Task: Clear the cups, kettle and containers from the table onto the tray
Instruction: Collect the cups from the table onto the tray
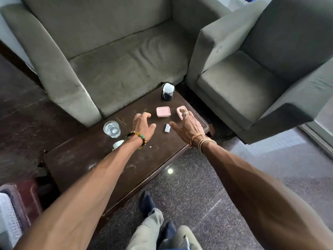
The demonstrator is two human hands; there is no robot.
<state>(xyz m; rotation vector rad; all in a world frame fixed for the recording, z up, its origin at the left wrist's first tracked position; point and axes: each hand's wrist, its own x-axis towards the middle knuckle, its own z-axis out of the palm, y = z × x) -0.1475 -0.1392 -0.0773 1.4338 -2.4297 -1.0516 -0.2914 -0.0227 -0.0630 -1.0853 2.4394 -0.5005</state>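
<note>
From here the white cup (118, 143) is mostly hidden behind the wrist of the left hand (143, 123); I only get the rim + a bit of handle. The far pink container (180, 109) is partly under the right hand (186, 121); can't tell if the fingers touch it. The small white item (167, 128) btwn the hands is too small to ID. The near pink container (163, 111) has an unreadable label. Bottom-left, a reddish tray-like thing (23, 195) is blurred & cut off by the frame edge.
</note>
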